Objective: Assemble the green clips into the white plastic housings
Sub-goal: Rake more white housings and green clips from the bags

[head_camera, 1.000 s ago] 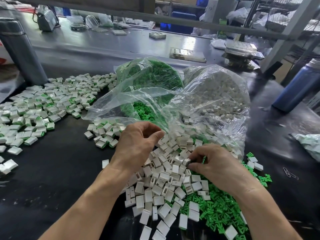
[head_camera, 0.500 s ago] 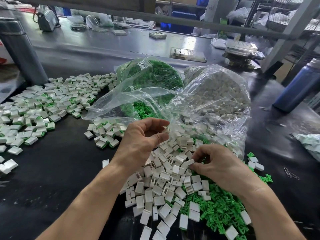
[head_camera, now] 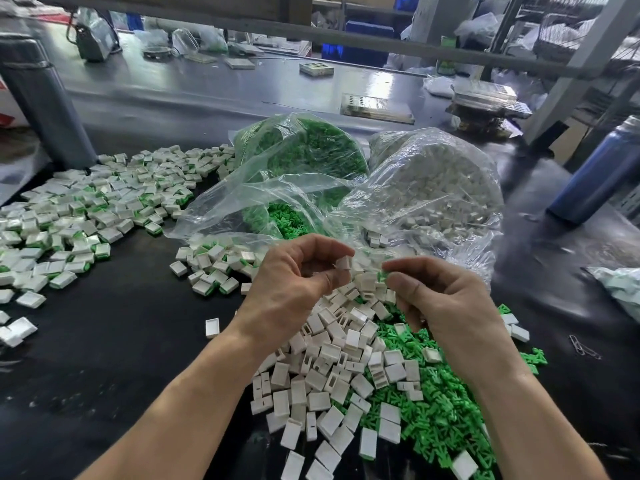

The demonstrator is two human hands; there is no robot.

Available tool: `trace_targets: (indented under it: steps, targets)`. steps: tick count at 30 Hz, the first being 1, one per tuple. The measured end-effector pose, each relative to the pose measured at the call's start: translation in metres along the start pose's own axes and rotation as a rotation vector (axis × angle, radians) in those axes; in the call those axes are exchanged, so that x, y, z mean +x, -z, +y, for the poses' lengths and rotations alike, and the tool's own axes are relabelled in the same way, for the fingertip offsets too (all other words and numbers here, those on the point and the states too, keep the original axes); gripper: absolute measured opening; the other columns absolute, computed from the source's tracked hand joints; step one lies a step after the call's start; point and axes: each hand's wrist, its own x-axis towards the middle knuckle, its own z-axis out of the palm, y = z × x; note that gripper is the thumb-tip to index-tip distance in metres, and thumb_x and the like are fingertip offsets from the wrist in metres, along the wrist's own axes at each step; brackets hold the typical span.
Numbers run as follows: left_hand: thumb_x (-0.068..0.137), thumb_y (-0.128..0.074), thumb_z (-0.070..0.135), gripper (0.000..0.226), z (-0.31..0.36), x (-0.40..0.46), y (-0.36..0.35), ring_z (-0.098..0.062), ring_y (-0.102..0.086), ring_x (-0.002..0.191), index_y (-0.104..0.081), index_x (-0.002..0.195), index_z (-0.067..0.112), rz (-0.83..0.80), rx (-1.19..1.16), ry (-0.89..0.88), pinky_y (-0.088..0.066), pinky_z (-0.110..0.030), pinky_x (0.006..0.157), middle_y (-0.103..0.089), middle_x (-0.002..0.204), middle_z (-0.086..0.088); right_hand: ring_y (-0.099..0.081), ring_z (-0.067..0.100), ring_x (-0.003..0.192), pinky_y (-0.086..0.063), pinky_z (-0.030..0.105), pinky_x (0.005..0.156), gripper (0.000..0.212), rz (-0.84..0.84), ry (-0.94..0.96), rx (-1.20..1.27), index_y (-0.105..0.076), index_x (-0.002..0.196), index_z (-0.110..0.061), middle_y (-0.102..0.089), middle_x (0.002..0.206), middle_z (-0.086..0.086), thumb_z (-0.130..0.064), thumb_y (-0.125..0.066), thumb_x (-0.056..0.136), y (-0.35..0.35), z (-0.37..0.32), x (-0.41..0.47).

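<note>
My left hand [head_camera: 294,282] pinches a white housing [head_camera: 343,264] between thumb and fingertips, lifted above the pile. My right hand [head_camera: 440,299] faces it a short way to the right and pinches a small green clip [head_camera: 383,275] at its fingertips. The two parts are close but apart. Below both hands lies a heap of loose white housings [head_camera: 332,382], and to its right a heap of loose green clips [head_camera: 440,410].
Two open clear bags stand behind the hands, one of green clips [head_camera: 311,150], one of white housings [head_camera: 433,188]. Assembled pieces [head_camera: 86,216] spread over the dark table [head_camera: 104,341] at left. A grey post [head_camera: 41,98] stands far left, a blue bottle [head_camera: 602,168] at right.
Both hands have risen from the pile. The left hand now holds a white housing and the right hand a green clip, brought toward each other.
</note>
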Motion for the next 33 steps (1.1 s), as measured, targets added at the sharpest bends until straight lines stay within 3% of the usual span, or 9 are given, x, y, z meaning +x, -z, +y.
trace_targets:
  steps: [5, 13, 21, 27, 30, 33]
  targets:
    - [0.084, -0.082, 0.008, 0.025, -0.003, -0.002, -0.008, -0.021, -0.073, 0.092, -0.074, 0.103, 0.022, -0.024, 0.019, -0.006, -0.058, -0.025, 0.081, -0.077, 0.097, -0.001, -0.060, 0.023, 0.062, -0.050, 0.025, 0.051, 0.014, -0.013, 0.010, 0.166, -0.080, 0.096, -0.017, -0.070, 0.074, 0.011, -0.022, -0.077, 0.083, -0.016, -0.001, -0.001]
    - [0.080, -0.082, 0.020, 0.026, -0.002, -0.003, -0.013, -0.025, -0.074, 0.097, -0.073, 0.104, 0.019, -0.050, -0.019, -0.030, -0.060, -0.032, 0.086, -0.077, 0.100, -0.004, -0.064, 0.020, 0.067, -0.053, 0.026, 0.052, 0.027, 0.020, 0.054, 0.135, -0.076, 0.108, -0.011, -0.073, 0.080, 0.008, -0.018, -0.075, 0.082, -0.023, -0.004, -0.005]
    - [0.085, -0.081, 0.010, 0.021, 0.000, -0.004, -0.013, -0.013, -0.072, 0.088, -0.073, 0.102, 0.019, -0.026, -0.025, -0.039, -0.056, -0.021, 0.077, -0.077, 0.097, 0.000, -0.072, 0.026, 0.073, -0.062, 0.029, 0.067, 0.020, 0.047, 0.093, 0.083, -0.079, 0.107, -0.017, -0.076, 0.083, 0.011, -0.006, -0.070, 0.093, -0.024, -0.006, -0.008]
    - [0.072, -0.084, 0.029, 0.030, 0.000, -0.005, -0.014, -0.029, -0.072, 0.091, -0.070, 0.097, 0.020, -0.018, -0.024, -0.058, -0.062, -0.032, 0.083, -0.075, 0.092, -0.001, -0.075, 0.026, 0.071, -0.062, 0.028, 0.063, 0.022, 0.120, 0.051, 0.215, -0.072, 0.102, -0.006, -0.079, 0.086, 0.014, -0.019, -0.075, 0.084, -0.026, -0.009, -0.007]
    - [0.071, -0.084, 0.025, 0.027, -0.001, -0.005, -0.015, -0.022, -0.072, 0.084, -0.069, 0.093, 0.020, -0.030, -0.030, -0.052, -0.061, -0.029, 0.079, -0.075, 0.088, 0.001, -0.065, 0.017, 0.065, -0.056, 0.022, 0.060, 0.018, 0.126, 0.061, 0.170, -0.077, 0.097, -0.014, -0.074, 0.080, 0.008, -0.026, -0.077, 0.083, -0.025, -0.009, -0.007]
    - [0.070, -0.085, 0.023, 0.026, 0.000, -0.005, -0.017, -0.016, -0.072, 0.078, -0.070, 0.091, 0.019, -0.037, -0.034, -0.039, -0.060, -0.023, 0.074, -0.076, 0.085, 0.000, -0.060, 0.019, 0.063, -0.054, 0.024, 0.058, 0.018, 0.120, 0.072, 0.233, -0.077, 0.098, -0.014, -0.070, 0.077, 0.009, -0.025, -0.076, 0.083, -0.026, -0.009, -0.008]
